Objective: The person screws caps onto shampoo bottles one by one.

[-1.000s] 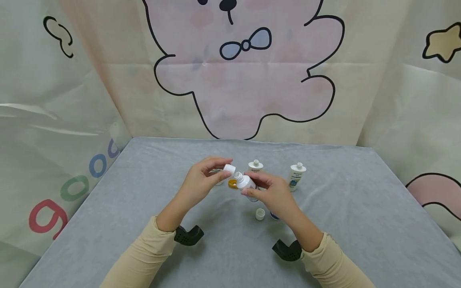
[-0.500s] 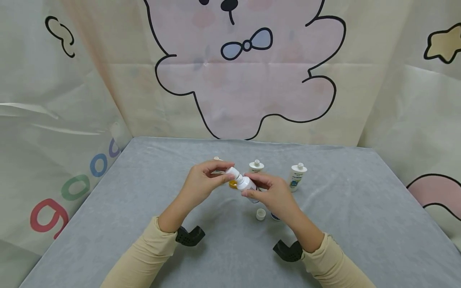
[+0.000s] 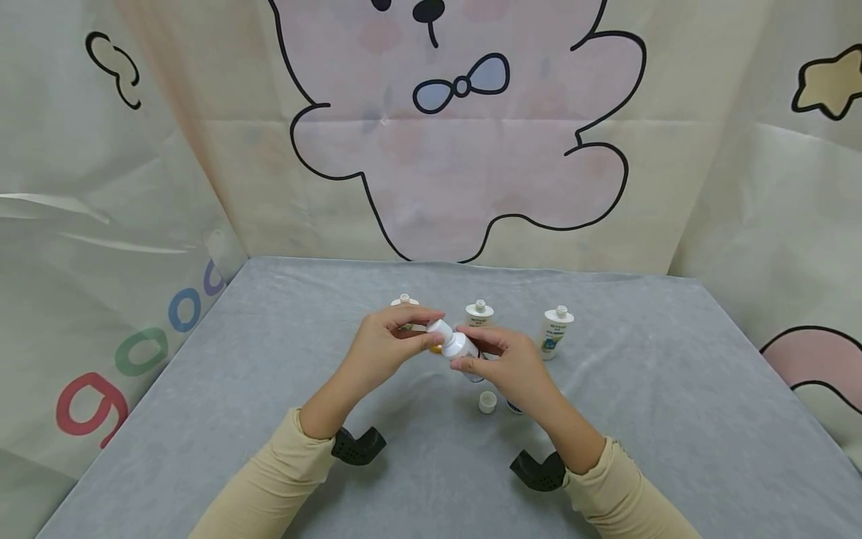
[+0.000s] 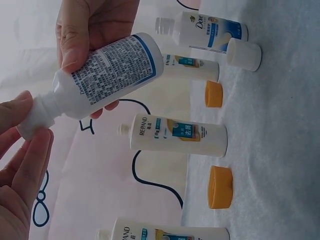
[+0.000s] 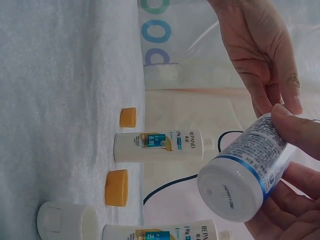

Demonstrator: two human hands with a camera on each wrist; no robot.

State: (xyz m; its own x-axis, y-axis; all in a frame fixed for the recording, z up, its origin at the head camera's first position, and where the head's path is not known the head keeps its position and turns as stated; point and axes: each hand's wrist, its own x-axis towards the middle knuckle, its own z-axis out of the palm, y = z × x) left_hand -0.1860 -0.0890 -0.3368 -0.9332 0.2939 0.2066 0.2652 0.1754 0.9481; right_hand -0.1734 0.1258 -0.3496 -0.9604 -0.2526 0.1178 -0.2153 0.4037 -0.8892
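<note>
My right hand (image 3: 508,363) grips a small white shampoo bottle (image 4: 112,75) by its body, thumb on the side printed with dense dark text. The bottle is tilted in the air, its neck toward my left hand (image 3: 387,344). Thumb and fingers of that left hand pinch a white cap (image 4: 35,120) at the bottle's mouth, and the cap covers the tip of the neck. In the right wrist view the bottle's base (image 5: 231,190) faces the camera, while the cap is hidden behind the fingers.
Several uncapped REPAND bottles (image 4: 175,135) stand at the back of the grey cloth, with orange caps (image 4: 220,186) before them. A Dove bottle (image 4: 210,32) stands uncapped beside a loose white cap (image 3: 488,402), nearer me. Black wrist mounts (image 3: 359,446) sit at both cuffs.
My left hand has brought the white cap rightward and slightly down, from just apart to onto the bottle's neck. My right hand has stayed nearly still with the bottle.
</note>
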